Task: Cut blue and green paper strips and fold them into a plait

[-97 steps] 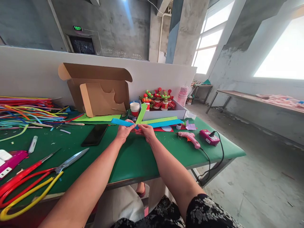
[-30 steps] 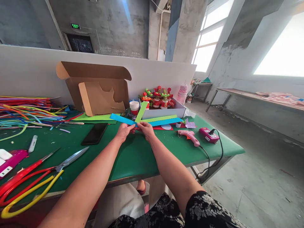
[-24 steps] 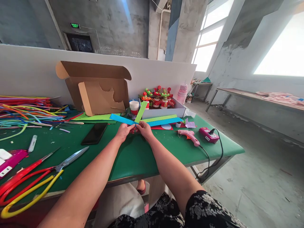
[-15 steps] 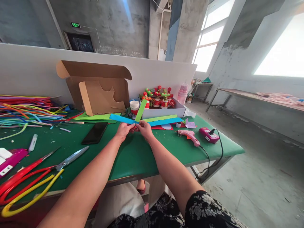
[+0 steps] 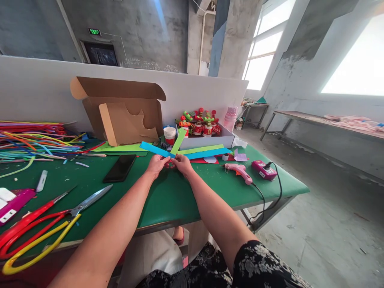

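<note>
My left hand (image 5: 156, 165) pinches a blue paper strip (image 5: 154, 149) where it meets a green paper strip (image 5: 179, 141). Close beside it, my right hand (image 5: 183, 163) is closed on the same joint, thumbs nearly touching. The blue strip points up to the left, while the green one slants up and away. Beyond my right hand, another blue strip (image 5: 210, 153) and a light green strip (image 5: 204, 149) stretch rightward; whether they are held or lie on the table, I cannot tell. My fingers hide the joint itself.
A pink glue gun (image 5: 240, 172) and a magenta power socket (image 5: 264, 171) lie on the right of the green table (image 5: 171, 200). Left are a black phone (image 5: 120, 168), scissors (image 5: 78, 210) and pipe cleaners (image 5: 33, 140). Behind stand paper cups (image 5: 169, 135), a cardboard box (image 5: 129, 120) and a craft-filled tray (image 5: 210, 142).
The held blue strip's left end has shifted slightly right and now slopes more steeply. The green strip's far end has dipped a little. Both hands keep their grip.
</note>
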Available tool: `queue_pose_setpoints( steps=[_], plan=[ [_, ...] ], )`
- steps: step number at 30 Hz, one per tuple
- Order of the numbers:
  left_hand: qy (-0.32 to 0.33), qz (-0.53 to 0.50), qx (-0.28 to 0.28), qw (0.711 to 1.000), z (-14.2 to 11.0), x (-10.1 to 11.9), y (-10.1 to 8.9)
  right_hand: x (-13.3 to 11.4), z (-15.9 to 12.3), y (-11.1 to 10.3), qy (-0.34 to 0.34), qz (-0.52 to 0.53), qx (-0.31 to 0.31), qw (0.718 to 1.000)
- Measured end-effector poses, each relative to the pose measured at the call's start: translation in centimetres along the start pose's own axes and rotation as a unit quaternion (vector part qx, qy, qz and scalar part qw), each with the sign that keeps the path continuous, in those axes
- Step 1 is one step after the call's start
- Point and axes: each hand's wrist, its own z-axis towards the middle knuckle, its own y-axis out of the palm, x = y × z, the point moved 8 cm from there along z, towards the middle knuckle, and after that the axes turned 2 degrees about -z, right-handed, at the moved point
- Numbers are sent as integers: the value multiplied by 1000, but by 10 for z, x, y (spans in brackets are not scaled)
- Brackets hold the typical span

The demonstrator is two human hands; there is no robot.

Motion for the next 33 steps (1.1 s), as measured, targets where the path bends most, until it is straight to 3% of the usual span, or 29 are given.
queue_pose_setpoints(
  steps=[8, 16, 27, 33],
  plan=[
    [-5, 15, -15, 1000, -2, 3, 0, -4, 1, -13, 0, 27, 18, 999],
    [-5, 8, -55, 998, -9, 5, 12, -3, 1, -9, -8, 49, 18, 999],
    [5, -15, -23, 1000, -3, 9, 1, -5, 0, -14, -11, 58, 39, 998],
    [2, 9, -45, 999, -8, 8, 9, -2, -3, -11, 4, 67, 34, 997]
  ],
)
